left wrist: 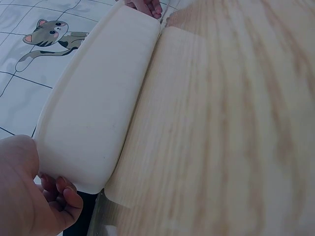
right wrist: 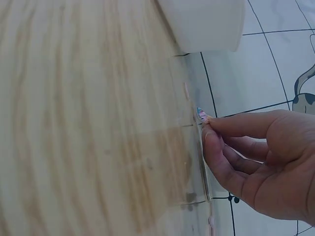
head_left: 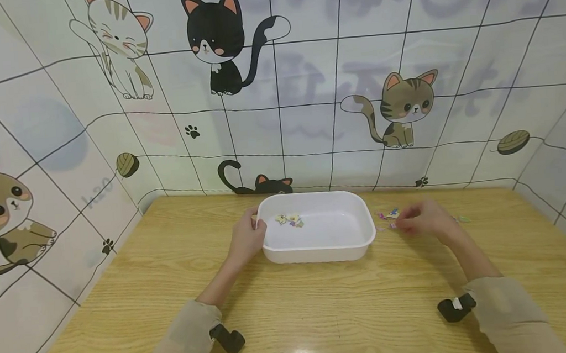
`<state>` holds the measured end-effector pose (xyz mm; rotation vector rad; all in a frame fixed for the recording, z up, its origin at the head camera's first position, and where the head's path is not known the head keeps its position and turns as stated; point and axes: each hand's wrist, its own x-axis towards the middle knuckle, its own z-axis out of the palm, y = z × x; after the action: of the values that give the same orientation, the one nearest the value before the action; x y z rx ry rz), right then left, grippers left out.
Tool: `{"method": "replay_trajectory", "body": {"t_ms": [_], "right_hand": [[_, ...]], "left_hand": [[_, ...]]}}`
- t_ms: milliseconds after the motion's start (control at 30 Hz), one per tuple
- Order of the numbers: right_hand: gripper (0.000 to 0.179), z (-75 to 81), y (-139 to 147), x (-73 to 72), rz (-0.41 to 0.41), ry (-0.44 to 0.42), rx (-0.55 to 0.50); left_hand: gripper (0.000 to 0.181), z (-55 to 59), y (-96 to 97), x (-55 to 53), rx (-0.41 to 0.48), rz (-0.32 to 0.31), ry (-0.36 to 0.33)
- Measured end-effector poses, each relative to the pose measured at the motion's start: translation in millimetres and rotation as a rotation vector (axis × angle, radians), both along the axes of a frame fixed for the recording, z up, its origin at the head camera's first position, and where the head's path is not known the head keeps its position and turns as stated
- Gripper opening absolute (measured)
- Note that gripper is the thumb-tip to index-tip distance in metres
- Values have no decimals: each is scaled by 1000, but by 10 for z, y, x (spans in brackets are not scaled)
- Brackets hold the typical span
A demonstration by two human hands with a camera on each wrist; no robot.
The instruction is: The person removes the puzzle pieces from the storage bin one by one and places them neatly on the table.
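A white rectangular plastic basin (head_left: 319, 255) stands on the wooden table, with a few small yellow-and-purple pieces (head_left: 291, 220) inside at its left. My left hand (head_left: 246, 236) grips the basin's left end, thumb at the rim and fingers curled below, as the left wrist view shows. To the right of the basin, my right hand (head_left: 425, 219) is low over the table. Thumb and forefinger pinch a small, flat, colourful piece (right wrist: 202, 115), whose exact kind is too small to tell. Beside that hand lie several similar colourful pieces (head_left: 389, 214), partly hidden by the fingers.
The wooden tabletop (head_left: 293, 308) extends in front of the basin and to both sides. Behind it rises a white wall covering (head_left: 309, 130) with a grid and cartoon cats. A green piece (head_left: 462, 219) lies right of the right hand. Both sleeves carry black wrist devices (head_left: 457, 307).
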<state>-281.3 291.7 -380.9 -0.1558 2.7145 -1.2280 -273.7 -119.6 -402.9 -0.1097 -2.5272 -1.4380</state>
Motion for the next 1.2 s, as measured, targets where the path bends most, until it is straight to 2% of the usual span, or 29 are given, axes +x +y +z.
{"method": "replay_trajectory", "body": {"t_ms": [200, 500, 667, 800, 1000, 1200], "right_hand": [[24, -52, 2, -3, -1, -55, -38], [25, -60, 27, -1, 19, -41, -12], [29, -55, 51, 9, 30, -19, 2], [35, -30, 28, 26, 20, -6, 32], [43, 72, -81, 48, 18, 65, 6], [38, 205, -273, 75, 17, 193, -20]], "left_hand": [[40, -5, -2, -1, -4, 6, -2], [40, -20, -3, -9, 1, 1, 11], [40, -11, 0, 11, 15, -5, 48], [41, -8, -2, 11, 21, -4, 35], [41, -11, -15, -10, 9, -3, -14], [41, -2, 0, 1, 11, -1, -22]]}}
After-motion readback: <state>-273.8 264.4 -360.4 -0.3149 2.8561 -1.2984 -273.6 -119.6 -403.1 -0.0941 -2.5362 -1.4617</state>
